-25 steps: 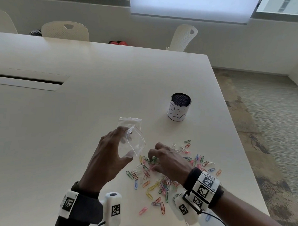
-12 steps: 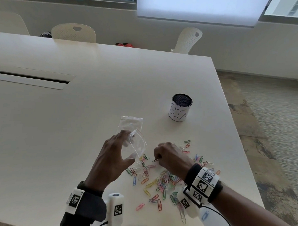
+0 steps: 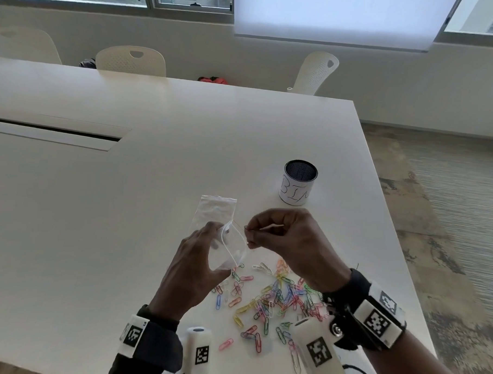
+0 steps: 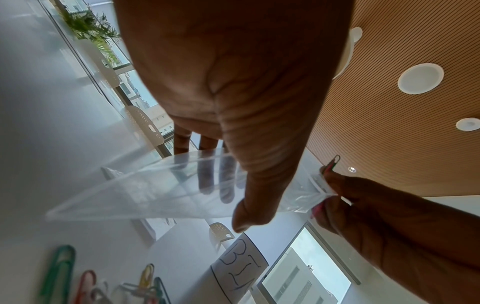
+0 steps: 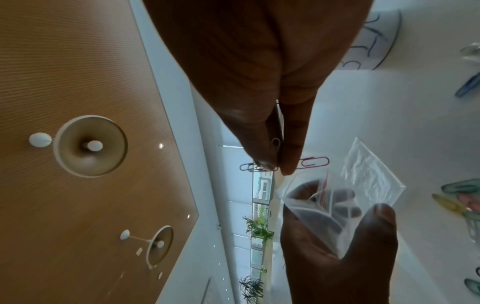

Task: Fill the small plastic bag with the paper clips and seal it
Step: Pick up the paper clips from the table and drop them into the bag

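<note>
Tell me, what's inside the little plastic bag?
The bag looks empty, no clips seen; fingers of the left hand show through it. The right hand pinches paper clips by its mouth.

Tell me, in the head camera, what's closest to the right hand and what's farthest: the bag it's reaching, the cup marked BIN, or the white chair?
1. Bag, touching the right hand, on its left.
2. Cup, just beyond.
3. Chair, past the table's far edge.

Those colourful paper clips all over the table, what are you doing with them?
A person is filling a small clear plastic bag with them. The left hand holds the bag open above the table, and the right hand pinches a few paper clips right at its mouth. Most of the paper clips still lie scattered on the table. A second bag and a cup marked BIN sit nearby.
</note>
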`<state>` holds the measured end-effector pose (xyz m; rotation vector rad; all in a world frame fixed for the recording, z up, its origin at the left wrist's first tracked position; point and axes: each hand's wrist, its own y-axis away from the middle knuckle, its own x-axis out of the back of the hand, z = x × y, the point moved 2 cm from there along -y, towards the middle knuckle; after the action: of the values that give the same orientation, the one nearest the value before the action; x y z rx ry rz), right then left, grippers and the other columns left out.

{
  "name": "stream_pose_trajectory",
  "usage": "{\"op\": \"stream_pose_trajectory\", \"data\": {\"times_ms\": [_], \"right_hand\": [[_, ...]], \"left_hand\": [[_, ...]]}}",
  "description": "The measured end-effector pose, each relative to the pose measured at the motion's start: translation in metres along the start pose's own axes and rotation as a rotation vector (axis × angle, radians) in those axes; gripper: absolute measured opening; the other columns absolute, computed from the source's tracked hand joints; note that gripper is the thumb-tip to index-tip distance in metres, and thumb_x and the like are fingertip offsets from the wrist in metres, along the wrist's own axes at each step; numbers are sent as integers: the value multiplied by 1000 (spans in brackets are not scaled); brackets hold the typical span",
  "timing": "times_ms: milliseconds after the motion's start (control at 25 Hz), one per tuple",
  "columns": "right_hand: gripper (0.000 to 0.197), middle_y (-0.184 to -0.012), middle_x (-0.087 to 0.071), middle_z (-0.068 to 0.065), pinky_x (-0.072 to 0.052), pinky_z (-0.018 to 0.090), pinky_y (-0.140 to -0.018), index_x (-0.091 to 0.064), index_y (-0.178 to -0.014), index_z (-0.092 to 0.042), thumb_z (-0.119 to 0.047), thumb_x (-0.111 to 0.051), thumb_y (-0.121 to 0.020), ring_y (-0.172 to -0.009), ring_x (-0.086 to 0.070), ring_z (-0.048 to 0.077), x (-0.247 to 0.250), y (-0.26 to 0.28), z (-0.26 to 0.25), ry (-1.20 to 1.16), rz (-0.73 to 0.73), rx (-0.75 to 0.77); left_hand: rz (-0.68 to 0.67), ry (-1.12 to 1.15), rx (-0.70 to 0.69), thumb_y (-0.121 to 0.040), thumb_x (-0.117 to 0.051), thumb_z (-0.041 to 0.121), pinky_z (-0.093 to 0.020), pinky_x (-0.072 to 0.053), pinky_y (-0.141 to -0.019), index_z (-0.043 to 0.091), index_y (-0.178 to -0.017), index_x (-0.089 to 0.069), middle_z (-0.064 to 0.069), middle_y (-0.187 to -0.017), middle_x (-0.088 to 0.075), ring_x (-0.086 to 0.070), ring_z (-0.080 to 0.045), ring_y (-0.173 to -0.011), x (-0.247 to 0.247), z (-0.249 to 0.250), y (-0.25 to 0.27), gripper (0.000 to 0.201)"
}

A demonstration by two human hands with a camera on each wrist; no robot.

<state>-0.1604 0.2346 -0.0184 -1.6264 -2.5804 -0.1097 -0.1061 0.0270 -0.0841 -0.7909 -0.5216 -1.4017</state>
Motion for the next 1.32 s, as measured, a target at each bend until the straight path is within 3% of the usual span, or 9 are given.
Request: {"op": "stream_pose_trajectory", "data": {"times_ms": [160,320,400,520,680,840,1000,1160,1320], "right_hand": [[6,-82,-81,13,-67,41,-83,-80,-89,-4,0,-82,-86,-80,-78,34,-8,-5,0,111,12,93],[11,-85,-82,-1,-66,37,-83,-83,-93,-11,-2,-82,-87,-79,-79,10,-7,-9,2,334,16,206],[11,-87,-82,-3,-66,34,-82,-84,-96,-12,-5,-81,-88,-80,-79,6,-4,-8,-2,389,-13,226],[12,-89,-83,1,-66,36,-85,-83,-98,-8,-2,-80,-88,-83,-80,12,14,-8,-8,341,16,201],[13,-96,-81,19,-65,37,-90,-76,-101,7,9,-75,-88,-94,-79,33,33,-6,-9,42,-38,117],[14,-96,-82,11,-65,32,-88,-78,-100,1,9,-77,-87,-92,-80,22,9,3,-6,297,-120,216],[11,-93,-82,13,-66,36,-88,-78,-97,2,6,-78,-87,-89,-81,25,41,-2,2,206,56,180],[14,-91,-82,4,-65,36,-89,-82,-95,-10,1,-80,-87,-83,-78,15,93,-14,39,597,186,63],[22,-115,-79,14,-59,32,-98,-78,-114,-3,0,-64,-98,-105,-75,24,114,-24,85,914,119,-89]], "left_hand": [[19,0,-5,-80,-88,30,-36,-55,-94,39,-126,-47,19,-109,-62,-62,-9,-104,-4,8,0,62],[21,23,10,-81,-86,27,-38,-57,-91,37,-124,-50,20,-105,-61,-63,-9,-104,-6,15,2,58],[19,33,20,-78,-88,24,-40,-58,-90,35,-125,-51,19,-107,-63,-64,-10,-104,-8,17,3,60],[25,49,26,-78,-90,23,-42,-60,-90,34,-123,-52,17,-108,-65,-64,-10,-105,-9,18,5,60],[32,72,42,-78,-91,26,-41,-60,-89,37,-121,-52,16,-109,-65,-63,-9,-107,-13,21,7,60],[49,59,22,-81,-89,22,-35,-58,-88,37,-118,-51,16,-104,-64,-63,-6,-104,-20,29,7,56],[60,67,22,-80,-91,19,-30,-55,-87,36,-118,-51,17,-106,-65,-64,-7,-103,-21,31,9,58],[80,76,26,-81,-89,18,-31,-55,-86,34,-118,-52,16,-107,-65,-63,-5,-105,-20,30,13,55],[81,74,24,-79,-91,20,-29,-54,-85,34,-120,-51,15,-108,-66,-64,-7,-106,-22,31,14,59]]}}
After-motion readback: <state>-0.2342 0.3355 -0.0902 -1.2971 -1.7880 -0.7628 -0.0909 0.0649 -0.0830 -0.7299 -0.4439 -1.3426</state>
